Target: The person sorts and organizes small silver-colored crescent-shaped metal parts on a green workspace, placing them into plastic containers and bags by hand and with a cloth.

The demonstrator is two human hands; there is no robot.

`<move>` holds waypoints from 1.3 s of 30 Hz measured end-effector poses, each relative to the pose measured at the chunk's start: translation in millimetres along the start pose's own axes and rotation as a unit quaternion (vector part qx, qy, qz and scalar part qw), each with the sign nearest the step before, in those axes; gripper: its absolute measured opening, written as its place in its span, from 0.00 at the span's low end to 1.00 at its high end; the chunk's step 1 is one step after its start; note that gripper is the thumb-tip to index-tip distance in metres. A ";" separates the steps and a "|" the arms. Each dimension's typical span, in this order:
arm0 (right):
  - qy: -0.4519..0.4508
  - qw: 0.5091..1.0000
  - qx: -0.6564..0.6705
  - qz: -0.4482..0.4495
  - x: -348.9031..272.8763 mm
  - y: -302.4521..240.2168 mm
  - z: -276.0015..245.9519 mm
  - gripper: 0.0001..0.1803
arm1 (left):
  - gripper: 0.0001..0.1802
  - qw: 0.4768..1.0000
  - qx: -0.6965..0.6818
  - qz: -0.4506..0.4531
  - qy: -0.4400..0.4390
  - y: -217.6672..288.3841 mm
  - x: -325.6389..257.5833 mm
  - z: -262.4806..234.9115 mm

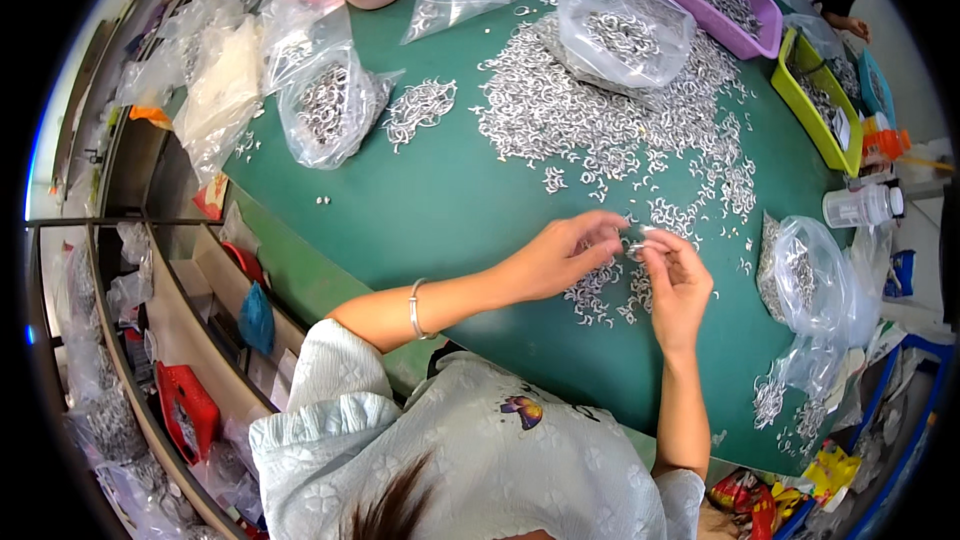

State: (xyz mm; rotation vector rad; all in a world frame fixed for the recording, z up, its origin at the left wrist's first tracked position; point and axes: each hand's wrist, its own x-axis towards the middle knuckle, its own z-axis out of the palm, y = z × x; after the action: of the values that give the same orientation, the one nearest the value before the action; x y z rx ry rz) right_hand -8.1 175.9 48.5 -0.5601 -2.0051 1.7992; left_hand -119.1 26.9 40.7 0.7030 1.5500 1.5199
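Both my hands are close together over the green table, above small piles of curved silver pieces. My right hand is closed, thumb and forefinger pinching a small silver metal piece. Its exact shape is too small to make out. Just to its left, my left hand has its thumb and fingers apart and slightly blurred, with nothing visible between them. Beyond my hands spreads a large heap of the same curved pieces. A clear plastic bag filled with them rests on the heap.
A second bag of rings lies at the left beside a small ring pile. Purple and lime-green trays line the far right, near a white bottle. Another open bag sits at right. Cluttered shelves stand left.
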 end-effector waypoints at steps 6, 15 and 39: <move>-0.053 0.997 -0.024 -0.057 9.1 -5.2 29.4 0.11 | 0.11 0.985 -0.118 -0.028 0.124 -2.4 -30.1 -36.0; -0.076 0.904 -0.375 -0.189 32.9 23.4 26.3 0.13 | 0.10 0.667 0.431 0.110 0.597 22.4 -83.0 -250.3; -0.117 0.993 -0.001 0.025 21.8 20.5 44.6 0.13 | 0.10 0.981 0.086 -0.024 0.172 -16.1 -34.9 -85.4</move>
State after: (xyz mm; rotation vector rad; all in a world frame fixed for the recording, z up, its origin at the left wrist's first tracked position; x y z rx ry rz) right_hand -49.6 152.1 24.1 -0.4195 -2.1607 1.9731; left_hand -172.1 -48.5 24.1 0.5086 1.9614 1.5425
